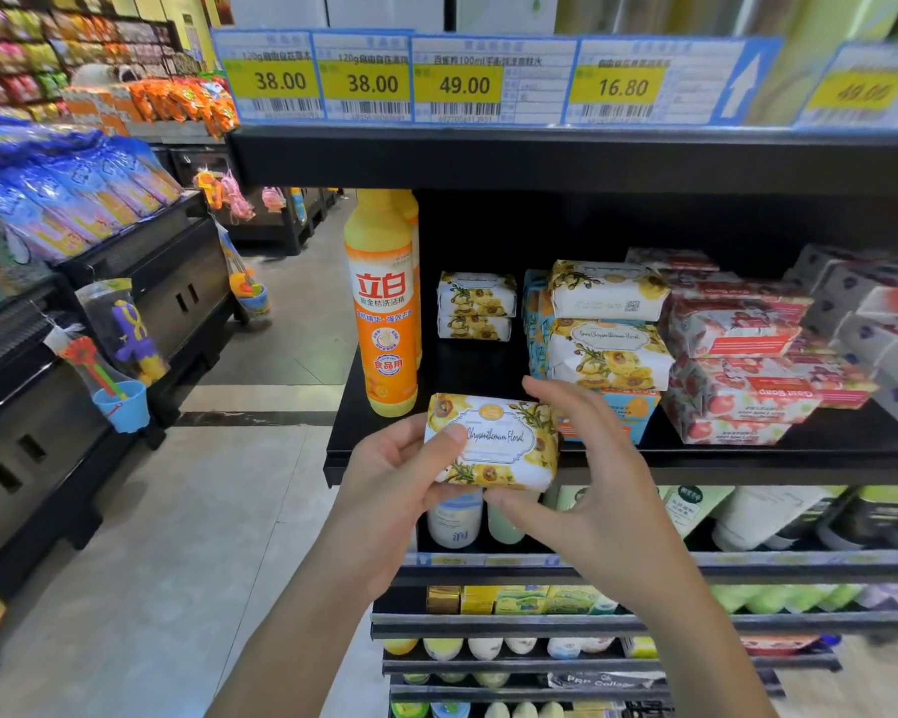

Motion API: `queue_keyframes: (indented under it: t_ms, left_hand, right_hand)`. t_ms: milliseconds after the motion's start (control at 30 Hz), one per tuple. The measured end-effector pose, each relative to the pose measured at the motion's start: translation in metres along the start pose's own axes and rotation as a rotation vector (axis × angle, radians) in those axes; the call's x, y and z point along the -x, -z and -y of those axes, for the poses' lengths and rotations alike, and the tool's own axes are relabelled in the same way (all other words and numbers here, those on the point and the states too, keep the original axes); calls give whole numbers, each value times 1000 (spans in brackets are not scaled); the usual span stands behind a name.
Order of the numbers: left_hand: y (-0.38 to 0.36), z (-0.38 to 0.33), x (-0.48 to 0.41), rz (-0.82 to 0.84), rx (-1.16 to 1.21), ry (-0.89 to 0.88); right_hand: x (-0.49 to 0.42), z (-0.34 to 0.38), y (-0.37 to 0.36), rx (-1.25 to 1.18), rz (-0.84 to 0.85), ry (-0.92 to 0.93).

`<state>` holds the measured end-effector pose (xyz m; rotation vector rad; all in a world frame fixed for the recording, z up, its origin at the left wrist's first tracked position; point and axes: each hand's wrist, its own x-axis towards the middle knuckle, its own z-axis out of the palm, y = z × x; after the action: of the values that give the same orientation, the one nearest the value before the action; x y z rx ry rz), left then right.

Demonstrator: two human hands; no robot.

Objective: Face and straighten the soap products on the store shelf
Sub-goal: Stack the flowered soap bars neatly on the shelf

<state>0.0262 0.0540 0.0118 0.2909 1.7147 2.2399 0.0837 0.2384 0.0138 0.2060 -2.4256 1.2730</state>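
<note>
Shelf [488,461]: black, running across the centre and right of the frame, carrying wrapped soap bars and an orange bottle [384,313] standing upright at its left end.
Stacks: two yellow floral bars [475,305] sitting one on the other at centre; right of them a taller yellow pile [605,323], its top bar lying tilted; red-patterned bars [737,365] crowding the right.
Held soap bar [491,440]: yellow floral wrap, label facing the camera, hovering at the shelf's front edge, lower centre.
Left hand [400,474]: gripping the bar's left end, thumb pressing on the label.
Right hand [587,474]: pinching the bar's right end.
</note>
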Motion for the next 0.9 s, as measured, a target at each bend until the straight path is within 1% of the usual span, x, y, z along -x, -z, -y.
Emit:
queue_keyframes:
  t_ms: [100, 200, 367, 433, 500, 600, 733, 800, 900]
  left_hand:
    - [-4, -1, -1, 13, 3, -19]
    - [-9, -2, -2, 40, 15, -28]
    - [-16, -8, -5, 98, 5, -66]
    - [-17, -11, -9, 123, -11, -88]
    - [-14, -10, -15, 137, -73, -132]
    - [-7, -3, -22, 76, -280, -246]
    - [6, 14, -27, 10, -754, -350]
    - [10, 23, -30, 32, -968, -395]
    - [11, 32, -35, 88, -1181, -372]
  right_hand:
    - [-6, 7, 9, 207, 26, 136]
    - [-13, 6, 15, 312, 42, 243]
    - [-16, 10, 30, 352, 48, 272]
    - [-17, 13, 39, 332, 39, 277]
    - [-19, 16, 50, 288, 33, 243]
    - [-25, 17, 67, 271, 12, 194]
    - [-38, 19, 89, 258, -3, 171]
    - [-46, 19, 99, 289, 4, 159]
    - [-58, 15, 111, 334, 8, 129]
